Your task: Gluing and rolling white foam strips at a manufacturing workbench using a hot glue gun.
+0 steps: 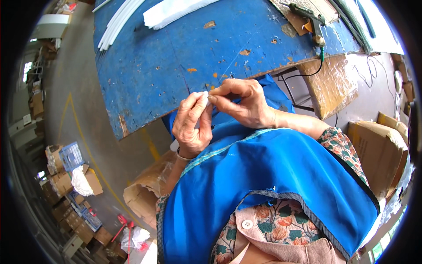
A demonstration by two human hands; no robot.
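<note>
At about nine o'clock, far down on the floor, cardboard boxes (61, 180) and a blue crate (71, 155) are seen, well apart from the work. At about eleven o'clock, white strips (115, 24) are laid on the blue counter (167, 57), whose paint is chipped in many spots. Near the middle, the left hand (191, 125) is held up just past the counter's near edge, with its fingers curled shut around a small white piece (204, 97). Only the top of the piece can be seen, so its shape cannot be told. Just to the right, the right hand (241, 103) is closed too, and the tip of the same white piece is pinched between its thumb and first finger. The two hands are touching each other at the piece. A blue apron (272, 176) is worn below them, toward six o'clock. The step looks like fine finger work on the piece, such as pulling or peeling something thin off its end. A small, careful pull by the right hand would be called for next, while the piece is kept tight in the left hand. At about one o'clock, a glue gun (310, 20) is laid on the counter, near brown cardboard (329, 83).
</note>
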